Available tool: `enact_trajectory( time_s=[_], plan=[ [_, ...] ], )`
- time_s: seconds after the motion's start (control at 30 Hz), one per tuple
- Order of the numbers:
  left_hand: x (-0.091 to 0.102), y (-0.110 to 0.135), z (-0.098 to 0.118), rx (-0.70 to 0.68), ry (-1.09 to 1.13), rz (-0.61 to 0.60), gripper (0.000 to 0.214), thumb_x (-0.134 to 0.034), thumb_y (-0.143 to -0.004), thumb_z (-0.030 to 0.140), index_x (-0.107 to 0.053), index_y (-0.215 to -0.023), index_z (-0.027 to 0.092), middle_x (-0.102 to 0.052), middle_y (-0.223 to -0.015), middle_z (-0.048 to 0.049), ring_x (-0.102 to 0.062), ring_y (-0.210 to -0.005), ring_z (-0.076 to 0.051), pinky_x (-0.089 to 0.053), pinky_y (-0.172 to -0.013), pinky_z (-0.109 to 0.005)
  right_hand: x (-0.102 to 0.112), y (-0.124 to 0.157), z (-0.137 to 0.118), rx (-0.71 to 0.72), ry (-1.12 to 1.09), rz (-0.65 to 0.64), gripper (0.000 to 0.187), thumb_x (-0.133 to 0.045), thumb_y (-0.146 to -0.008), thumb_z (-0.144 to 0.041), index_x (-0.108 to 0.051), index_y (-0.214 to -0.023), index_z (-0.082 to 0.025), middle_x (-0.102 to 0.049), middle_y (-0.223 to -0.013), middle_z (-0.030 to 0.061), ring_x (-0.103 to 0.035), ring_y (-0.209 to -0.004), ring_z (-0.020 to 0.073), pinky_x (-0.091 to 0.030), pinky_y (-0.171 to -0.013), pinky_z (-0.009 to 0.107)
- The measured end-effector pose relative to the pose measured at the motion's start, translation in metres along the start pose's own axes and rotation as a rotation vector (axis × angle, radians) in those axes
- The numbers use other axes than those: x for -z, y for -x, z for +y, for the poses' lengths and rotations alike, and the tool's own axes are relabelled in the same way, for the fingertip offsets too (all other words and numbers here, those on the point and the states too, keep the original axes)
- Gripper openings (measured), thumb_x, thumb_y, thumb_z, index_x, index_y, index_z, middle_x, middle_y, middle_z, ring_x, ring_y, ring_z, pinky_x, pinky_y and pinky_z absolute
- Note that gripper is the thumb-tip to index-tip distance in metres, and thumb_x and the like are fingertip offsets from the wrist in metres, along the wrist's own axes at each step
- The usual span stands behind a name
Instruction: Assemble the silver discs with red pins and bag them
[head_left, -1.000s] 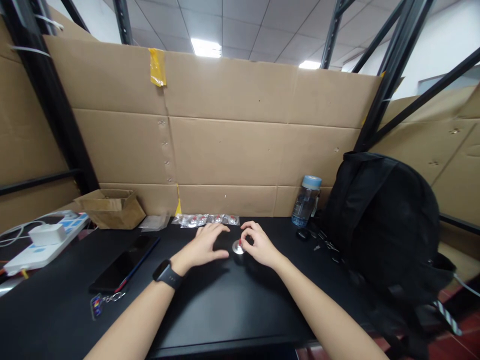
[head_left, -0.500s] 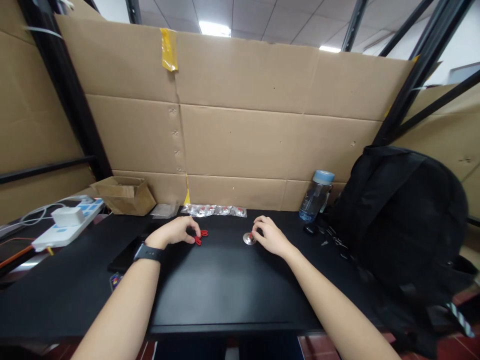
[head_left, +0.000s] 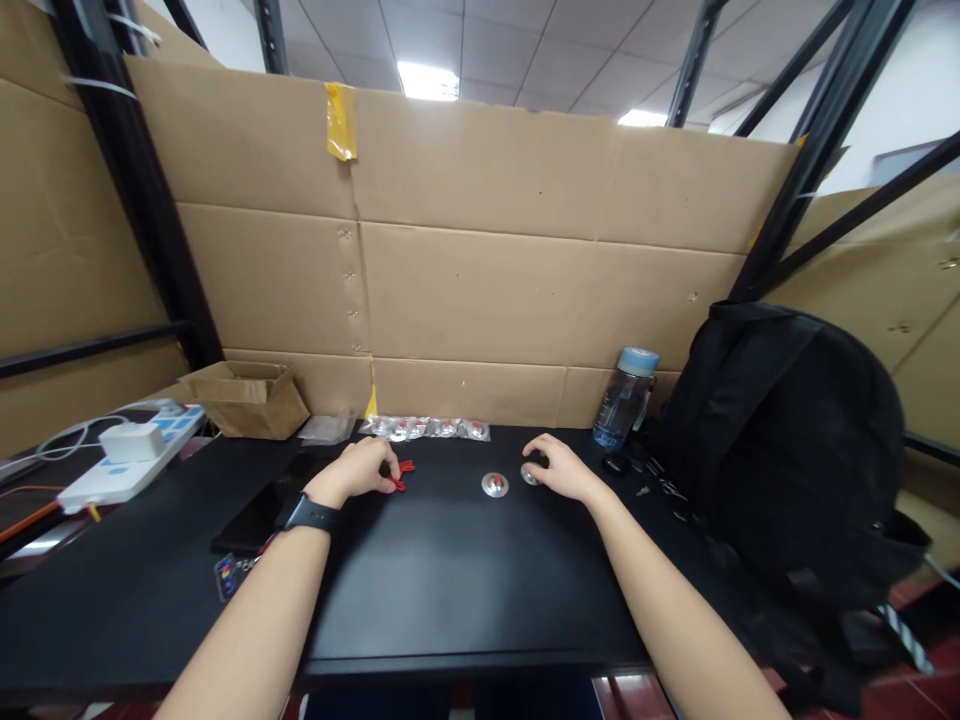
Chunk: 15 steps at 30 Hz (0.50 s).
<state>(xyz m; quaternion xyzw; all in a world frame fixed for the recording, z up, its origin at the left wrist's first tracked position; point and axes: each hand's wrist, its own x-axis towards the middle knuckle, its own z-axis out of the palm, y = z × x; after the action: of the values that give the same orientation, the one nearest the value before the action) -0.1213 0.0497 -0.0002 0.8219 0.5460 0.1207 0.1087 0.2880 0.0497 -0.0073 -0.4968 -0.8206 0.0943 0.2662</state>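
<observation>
My left hand has its thumb and fingers closed at a small bundle of red cord on the black table. Its fingertips partly cover the cord. My right hand curls its fingers onto a small shiny metal disc, most of which the fingers hide. Just left of that hand, a second round metal disc with a red centre lies flat on the table, untouched.
Several similar discs in a clear plastic strip line the back. A cardboard box, power strip and dark phone are at left. At right stand a water bottle and black backpack.
My right hand has moved right, away from the red-centred disc, and another disc now shows under its fingers. My left hand stays at the red cord, covering more of it.
</observation>
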Motion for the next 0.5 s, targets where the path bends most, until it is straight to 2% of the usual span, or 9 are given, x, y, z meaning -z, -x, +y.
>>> enact_trajectory(
  time_s=[0.1,0.2,0.3,0.4,0.5],
  plan=[
    [0.0,0.002,0.003,0.01,-0.017,-0.014,0.015,-0.08,-0.064,0.024,-0.078,-0.078,0.03,-0.073,-0.099,-0.0015,-0.062,-0.104,-0.027,-0.044,-0.093,-0.033,0.002,0.002,0.008,-0.027,0.003,-0.09,0.031,-0.073,-0.076,-0.025,-0.071,-0.106,-0.02,-0.068,-0.107,0.0068,-0.064,-0.092,0.021,-0.049,-0.084,0.033],
    [0.002,0.003,0.006,-0.018,-0.015,-0.009,0.016,-0.079,-0.065,0.022,-0.077,-0.079,0.029,-0.072,-0.102,-0.0019,-0.061,-0.106,-0.026,-0.043,-0.094,-0.033,0.002,0.003,0.012,-0.063,0.001,-0.135,0.034,-0.074,-0.073,-0.023,-0.071,-0.106,-0.022,-0.072,-0.103,0.0053,-0.066,-0.086,0.0199,-0.049,-0.079,0.03],
    [0.002,0.003,0.008,-0.052,-0.004,0.015,0.013,-0.079,-0.067,0.025,-0.076,-0.08,0.028,-0.07,-0.104,-0.0028,-0.06,-0.107,-0.026,-0.043,-0.095,-0.033,0.0,0.003,0.015,-0.069,-0.014,-0.138,0.031,-0.074,-0.072,-0.021,-0.072,-0.104,-0.022,-0.074,-0.099,0.0042,-0.067,-0.083,0.0188,-0.049,-0.076,0.028],
    [0.001,0.003,0.008,-0.063,0.001,0.019,0.01,-0.078,-0.069,0.027,-0.075,-0.079,0.027,-0.069,-0.103,-0.0034,-0.059,-0.107,-0.026,-0.043,-0.095,-0.034,-0.002,0.003,0.017,-0.072,-0.02,-0.134,0.037,-0.076,-0.069,-0.02,-0.072,-0.106,-0.022,-0.073,-0.1,0.0044,-0.067,-0.082,0.0184,-0.05,-0.076,0.028],
    [0.001,0.002,0.008,-0.059,0.012,0.008,0.017,-0.079,-0.068,0.029,-0.078,-0.084,0.028,-0.069,-0.105,-0.0034,-0.059,-0.108,-0.027,-0.043,-0.096,-0.035,-0.003,0.003,0.018,-0.077,-0.036,-0.138,0.04,-0.078,-0.067,-0.02,-0.072,-0.107,-0.022,-0.073,-0.099,0.0046,-0.067,-0.082,0.0182,-0.05,-0.076,0.028]
  ],
)
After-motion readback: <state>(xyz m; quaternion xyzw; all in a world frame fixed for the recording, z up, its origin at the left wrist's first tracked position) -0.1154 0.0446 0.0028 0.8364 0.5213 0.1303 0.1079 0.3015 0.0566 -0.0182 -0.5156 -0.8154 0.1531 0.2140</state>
